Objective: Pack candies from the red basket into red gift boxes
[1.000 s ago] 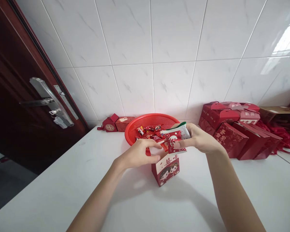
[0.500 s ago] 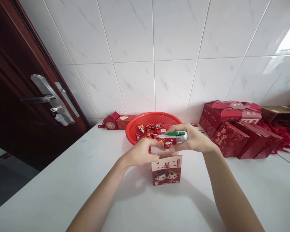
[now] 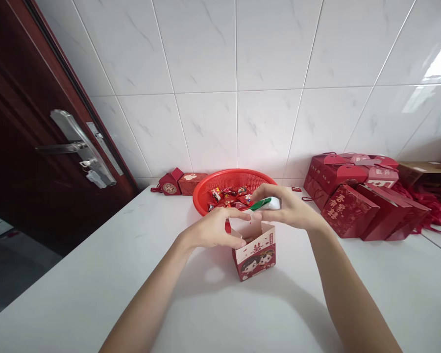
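- Box, red and cream with printed cartoon figures, open-topped and turned at a slight angle on a white table, just below the centre of the frame.
- At the opening's left side, left hand with thumb and index finger grasping the card wall, neither clenched nor released. Exact placement of the other fingertips impossible to tell.
- Above the raised rear flap, right hand with bent fingers and thumb pinching a green-and-white packet, partly hidden by the fingers.
- Best handling, by judgement: light, even pressure from the left hand, enough to steady the box and hold the mouth wide without creasing thin card.
- For the packet, a grip near one end, narrow side toward the opening, clear of the rear flap's edge; a snag there likely to bend the flap or tip the box.
- Directly behind, red mesh basket with wrapped sweets inside, near both hands.
- At centre left, small red cartons against the tiled wall; at right, stacked red gift boxes and bags. In the upper left, dark red door with a metal handle.
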A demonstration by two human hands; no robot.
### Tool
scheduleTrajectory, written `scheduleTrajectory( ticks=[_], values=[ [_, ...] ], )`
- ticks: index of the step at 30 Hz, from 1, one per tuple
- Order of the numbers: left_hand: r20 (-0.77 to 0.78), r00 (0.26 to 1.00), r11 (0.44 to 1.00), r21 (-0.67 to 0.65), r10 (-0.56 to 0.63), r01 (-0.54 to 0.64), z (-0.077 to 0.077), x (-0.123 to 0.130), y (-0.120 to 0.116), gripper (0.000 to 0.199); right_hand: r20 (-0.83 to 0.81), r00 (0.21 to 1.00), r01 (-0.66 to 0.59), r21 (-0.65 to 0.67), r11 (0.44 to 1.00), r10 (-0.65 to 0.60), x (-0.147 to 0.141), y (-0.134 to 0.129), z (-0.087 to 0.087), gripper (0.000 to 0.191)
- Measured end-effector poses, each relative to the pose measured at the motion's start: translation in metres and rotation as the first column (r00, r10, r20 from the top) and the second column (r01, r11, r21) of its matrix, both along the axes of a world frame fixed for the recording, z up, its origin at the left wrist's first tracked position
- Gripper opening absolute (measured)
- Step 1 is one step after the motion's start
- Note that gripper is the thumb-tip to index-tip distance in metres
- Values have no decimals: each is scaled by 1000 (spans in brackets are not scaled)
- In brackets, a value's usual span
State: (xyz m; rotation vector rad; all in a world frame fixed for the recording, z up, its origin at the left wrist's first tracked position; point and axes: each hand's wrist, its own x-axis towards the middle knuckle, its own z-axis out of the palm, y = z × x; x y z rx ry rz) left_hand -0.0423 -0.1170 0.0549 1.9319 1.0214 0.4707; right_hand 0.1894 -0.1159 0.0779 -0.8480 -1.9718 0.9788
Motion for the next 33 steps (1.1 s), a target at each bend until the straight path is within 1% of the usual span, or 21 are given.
scheduleTrajectory(
  ticks=[2,5,7,10,12,14,15,18,20,24,27,29,33],
  values=[
    [-21,1000,1000,20,12,-11,1,0,0,61,-119,992,44,-57,997,-50,-2,-2,1,24],
    [-38,999,998,61,19,-17,1,1,1,60,-258,966,-11,-173,985,-34,-4,-2,-1,13],
    [-42,999,996,87,23,-19,1,2,1,60,-291,956,-30,-183,983,-25,-4,-1,-3,9],
    [-49,998,998,56,34,-31,3,3,-1,61,-203,979,-8,-72,997,-7,-4,-1,-2,9],
    [-40,999,1000,5,17,-16,5,3,-3,55,-99,993,-64,-12,998,63,-5,-1,-1,11],
    [-31,999,1000,-24,-16,16,6,4,-3,48,-25,992,-125,-9,992,125,-5,-2,-1,17],
    [-35,999,999,-24,-27,26,7,4,-3,47,-3,992,-129,-13,992,129,-5,-2,-2,21],
    [-59,998,999,39,-6,8,7,4,-2,55,57,993,-104,-18,994,105,-5,-1,-3,28],
    [-62,998,996,84,10,-5,5,4,-1,58,135,985,-111,-3,994,111,-5,-1,-3,26],
    [-55,998,994,101,-40,45,5,5,-1,48,309,942,-152,53,987,128,-4,-2,-2,17],
    [-49,997,990,123,-58,64,7,6,-2,46,387,910,-181,48,982,149,-3,-3,-2,17],
    [-27,997,990,121,-73,75,7,6,-1,50,409,898,-197,39,980,164,-2,-4,-1,19],
    [42,988,985,98,-147,142,3,5,1,63,442,878,-222,35,974,184,3,-4,1,19]
  ],
)
